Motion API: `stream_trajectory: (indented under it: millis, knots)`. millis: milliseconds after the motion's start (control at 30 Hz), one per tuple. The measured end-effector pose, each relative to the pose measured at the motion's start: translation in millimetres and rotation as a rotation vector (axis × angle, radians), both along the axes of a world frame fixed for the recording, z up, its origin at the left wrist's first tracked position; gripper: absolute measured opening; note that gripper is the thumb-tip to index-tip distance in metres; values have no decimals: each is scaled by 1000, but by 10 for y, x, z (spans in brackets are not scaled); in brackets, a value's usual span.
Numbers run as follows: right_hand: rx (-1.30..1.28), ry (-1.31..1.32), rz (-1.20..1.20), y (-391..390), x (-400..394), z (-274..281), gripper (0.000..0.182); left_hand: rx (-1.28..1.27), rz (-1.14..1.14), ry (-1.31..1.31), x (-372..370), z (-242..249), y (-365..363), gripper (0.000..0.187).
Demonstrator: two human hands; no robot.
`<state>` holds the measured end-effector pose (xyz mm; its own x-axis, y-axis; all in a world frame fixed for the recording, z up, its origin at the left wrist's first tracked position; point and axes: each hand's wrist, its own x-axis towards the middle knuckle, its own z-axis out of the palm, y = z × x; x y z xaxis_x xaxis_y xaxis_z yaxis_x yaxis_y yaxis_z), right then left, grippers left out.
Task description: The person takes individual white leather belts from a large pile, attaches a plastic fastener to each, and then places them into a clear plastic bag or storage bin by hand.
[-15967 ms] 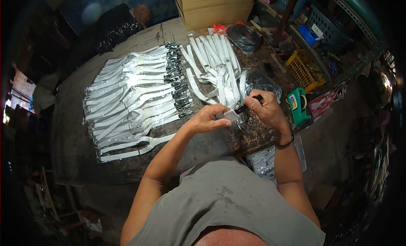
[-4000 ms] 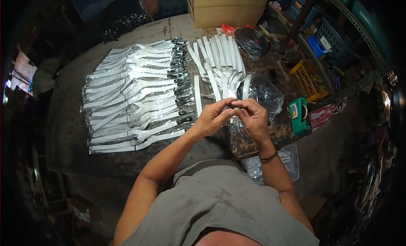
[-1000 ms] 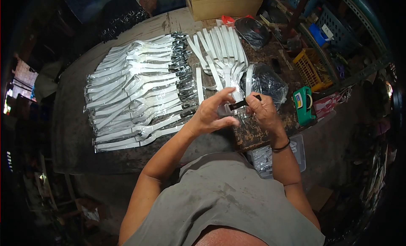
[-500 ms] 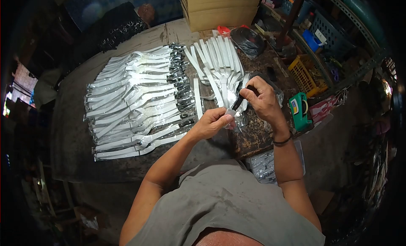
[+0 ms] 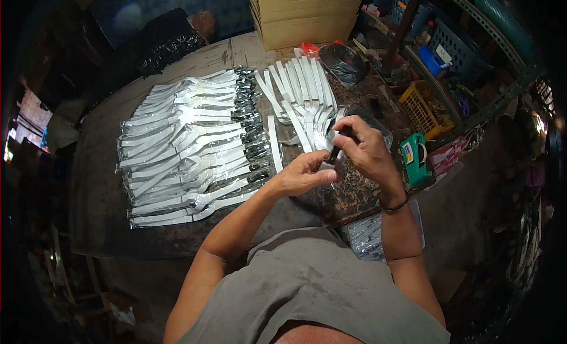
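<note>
From where I stand, the person's two hands meet just right of the middle of the frame. The right hand (image 5: 367, 148) is closed on a black piece (image 5: 335, 155), pinching it between thumb and fingers so that it slants down toward the left hand (image 5: 302, 175). That left hand has its thumb and fingers curled about the piece's lower end, beside a bit of pale wrap; I can't tell whether they press on it. A dark band (image 5: 394, 205) circles the right wrist. Across the left half of the frame, white straps in clear plastic (image 5: 189, 149) lie in a long overlapping row on the table (image 5: 97, 190), their black ends toward the centre. Above the hands, more white straps (image 5: 302, 84) fan out in a pile, with a black bundle (image 5: 342, 65) near its upper right. A green tape dispenser (image 5: 416, 161) stands right of the right hand, below a yellow basket (image 5: 422, 110). A cardboard box (image 5: 307, 16) sits at top centre, and a clear tub (image 5: 372, 237) shows under the right forearm.
</note>
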<state>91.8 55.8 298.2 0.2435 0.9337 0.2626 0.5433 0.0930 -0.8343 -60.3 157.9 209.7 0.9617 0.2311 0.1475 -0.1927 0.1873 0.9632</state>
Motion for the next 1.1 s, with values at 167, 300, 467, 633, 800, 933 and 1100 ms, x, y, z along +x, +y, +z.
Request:
stream_trajectory:
  millis: [167,300,467,633,800,933,1100]
  knots:
    - [355,-199,-128,-272,-22,497,22,224,-258,35,40,89,105,61]
    - [741,-276,-231,-642,72,784,23,320,-473,74,80,220,-39,73]
    - [963,-662,-259,-927,758,1160,21,16,-897,-13,69,160,-422,82]
    - [697,-1664,-607,-1182,1256,1639,28,-217,-1070,78,-61,103,-680,72]
    - [861,-582,-683,-680,922,1881,18,-259,-908,68,-164,-40,-717,63]
    - [886,-453,-698,-577,938,1981,15,-221,-797,84,-236,-382,-700,51]
    - [921,-647,-623,-549,1387,2132,16,-90,-651,190,-425,-652,-554,46]
